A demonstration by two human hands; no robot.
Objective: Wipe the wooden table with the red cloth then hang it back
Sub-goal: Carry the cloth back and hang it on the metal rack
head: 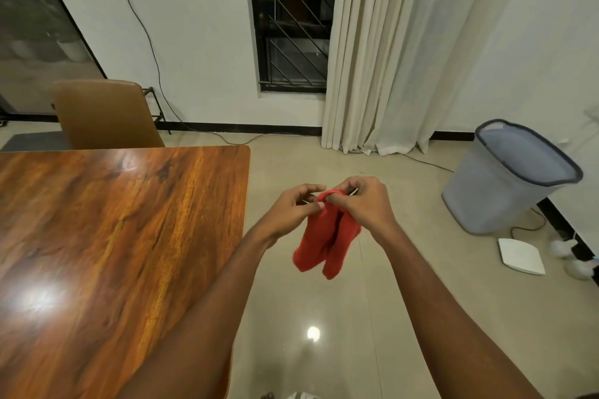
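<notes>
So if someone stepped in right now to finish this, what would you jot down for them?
Left hand: pinches the top of the small red fabric cloth.
Right hand: pinches the top too.
Cloth hangs over the floor, beside the glossy brown wooden table, not touching it.
Wiped already? Cannot tell.
To do: wipe if needed, hang the cloth back.
</notes>
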